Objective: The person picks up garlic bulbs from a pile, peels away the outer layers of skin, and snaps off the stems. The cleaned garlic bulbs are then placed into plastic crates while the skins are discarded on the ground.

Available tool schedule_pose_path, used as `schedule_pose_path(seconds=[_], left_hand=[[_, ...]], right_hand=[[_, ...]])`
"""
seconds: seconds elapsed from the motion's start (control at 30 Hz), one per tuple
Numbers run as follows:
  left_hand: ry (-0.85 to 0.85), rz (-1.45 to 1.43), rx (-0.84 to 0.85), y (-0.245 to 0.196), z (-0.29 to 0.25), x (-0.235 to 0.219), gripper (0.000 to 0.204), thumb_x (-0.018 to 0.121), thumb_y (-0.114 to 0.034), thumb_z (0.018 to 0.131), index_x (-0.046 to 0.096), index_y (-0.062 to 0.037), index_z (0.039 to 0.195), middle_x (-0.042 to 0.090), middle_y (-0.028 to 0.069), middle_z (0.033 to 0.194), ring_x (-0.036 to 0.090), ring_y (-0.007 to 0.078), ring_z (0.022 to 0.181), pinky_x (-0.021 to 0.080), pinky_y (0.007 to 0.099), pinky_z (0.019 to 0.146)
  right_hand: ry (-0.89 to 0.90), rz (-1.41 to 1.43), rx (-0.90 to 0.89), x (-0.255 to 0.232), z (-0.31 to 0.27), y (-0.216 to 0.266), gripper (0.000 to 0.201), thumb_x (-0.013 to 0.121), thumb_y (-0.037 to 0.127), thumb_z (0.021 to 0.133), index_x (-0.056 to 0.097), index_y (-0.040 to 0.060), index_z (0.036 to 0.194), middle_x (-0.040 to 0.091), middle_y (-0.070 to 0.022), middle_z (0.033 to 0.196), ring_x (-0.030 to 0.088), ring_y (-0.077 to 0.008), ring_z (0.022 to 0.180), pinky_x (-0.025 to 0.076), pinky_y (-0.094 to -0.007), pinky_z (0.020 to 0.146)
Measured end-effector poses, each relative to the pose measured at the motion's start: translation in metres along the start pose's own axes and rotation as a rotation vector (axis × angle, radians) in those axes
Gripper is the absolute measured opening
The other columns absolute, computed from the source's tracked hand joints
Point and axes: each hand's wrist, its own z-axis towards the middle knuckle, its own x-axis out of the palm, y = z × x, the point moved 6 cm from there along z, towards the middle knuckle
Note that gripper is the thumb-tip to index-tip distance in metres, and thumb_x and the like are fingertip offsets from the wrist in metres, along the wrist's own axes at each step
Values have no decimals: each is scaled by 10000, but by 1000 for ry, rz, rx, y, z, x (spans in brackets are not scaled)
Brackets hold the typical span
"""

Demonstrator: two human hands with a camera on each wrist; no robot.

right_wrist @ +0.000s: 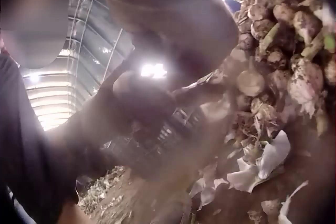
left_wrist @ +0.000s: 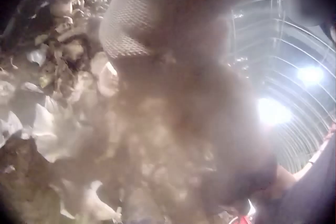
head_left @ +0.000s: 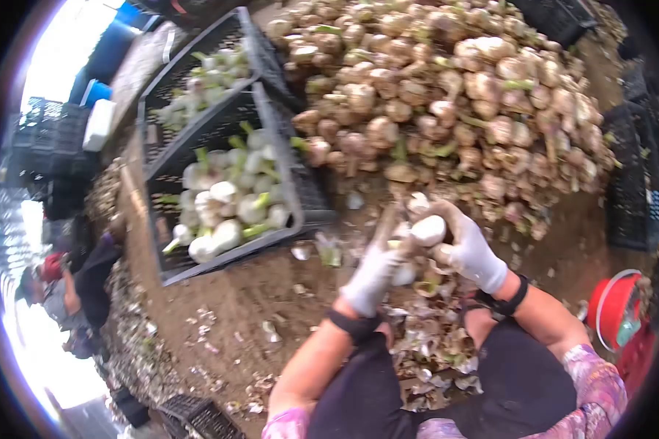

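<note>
Both hands wear pale, soiled gloves and dark wrist straps, meeting in front of the knees in the head view. Between them is a peeled white garlic bulb (head_left: pixel 427 231). My right hand (head_left: pixel 474 254) curls its fingers round the bulb from the right. From the left, the thumb and fingers of my left hand (head_left: pixel 373 267) pinch at the bulb's side. In the left wrist view the glove (left_wrist: pixel 128 24) is close and blurred. The right wrist view shows the other glove (right_wrist: pixel 173 29) dark and blurred, with the bulb largely hidden.
A large heap of unpeeled garlic (head_left: pixel 447 102) lies ahead. Two black crates stand at the left; the nearer crate (head_left: pixel 231 260) holds white garlic bulbs (head_left: pixel 223 219). Loose skins (head_left: pixel 432 344) cover the ground between the legs. A red bucket (head_left: pixel 611 311) stands at right. Another person (head_left: pixel 62 293) is far left.
</note>
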Motion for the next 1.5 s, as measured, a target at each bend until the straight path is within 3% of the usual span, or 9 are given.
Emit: schedule_pose_path(seconds=[0.1, 0.23, 0.3, 0.37, 0.63, 1.0, 1.27, 1.37, 1.5], left_hand=[[131, -32, -52, 5, 5, 7, 629, 600, -348, 931, 346, -91, 1446, 570, 52, 1209, 566, 109, 964, 482, 226, 731], [-40, 124, 206, -3, -1, -2, 489, 591, -336, 942, 521, -25, 1313, 595, 80, 1198, 583, 128, 987, 492, 258, 800], [-56, 75, 100, 3, -3, -7, 394, 610, -230, 937, 566, 11, 1245, 658, 82, 1094, 607, 86, 830, 503, 232, 701], [-98, 92, 217, 0, -5, -8, 332, 620, -157, 925, 581, 42, 1188, 687, 107, 1008, 607, 90, 779, 486, 219, 649], [-305, 639, 767, -49, -29, 9, 145, 629, -41, 861, 668, 36, 977, 639, 63, 902, 599, 136, 827, 477, 264, 764], [-288, 628, 651, -50, -24, 12, 212, 720, -66, 799, 683, 21, 989, 669, 88, 879, 594, 107, 714, 486, 248, 684], [-223, 652, 664, -53, -22, 14, 185, 679, -57, 812, 685, 28, 976, 680, 82, 864, 614, 116, 767, 493, 256, 710], [-256, 417, 422, -36, -19, 1, 165, 648, -55, 840, 685, 32, 975, 679, 50, 846, 608, 110, 791, 493, 256, 736], [-257, 329, 394, -34, -19, 1, 151, 589, -63, 906, 667, 24, 1000, 638, 16, 788, 530, 31, 588, 444, 184, 515]], right_hand=[[-80, -391, -13, 2, -3, 3, 519, 664, -15, 694, 521, 29, 1190, 614, -65, 1073, 607, -191, 974, 465, -278, 891], [63, 458, 347, 5, -3, 1, 363, 663, 221, 829, 578, 7, 1109, 646, -72, 960, 643, -145, 744, 518, -252, 610], [74, 826, 447, 0, -7, -38, 384, 541, 357, 919, 612, 16, 1081, 680, -94, 764, 648, -167, 580, 491, -272, 447], [-21, 707, 405, 2, -8, -34, 455, 534, 436, 919, 610, 26, 1104, 682, -115, 768, 653, -197, 574, 471, -251, 403], [166, 948, 376, 11, -4, -29, 418, 558, 401, 920, 607, 37, 1119, 681, -102, 941, 646, -183, 651, 532, -305, 595], [102, 260, 197, 4, -1, -1, 603, 813, 195, 759, 525, 6, 1255, 624, -41, 1121, 578, -110, 1020, 476, -279, 901], [126, 141, 197, 4, -6, 8, 565, 785, 135, 781, 514, -15, 1253, 624, -63, 1132, 585, -118, 1022, 498, -278, 877], [132, 203, 207, 5, -9, 4, 551, 780, 130, 784, 520, -12, 1249, 632, -62, 1119, 595, -115, 999, 510, -273, 860], [143, 227, 219, 3, -7, -2, 587, 790, 202, 780, 523, -8, 1259, 637, -63, 1114, 613, -119, 970, 519, -261, 830]])
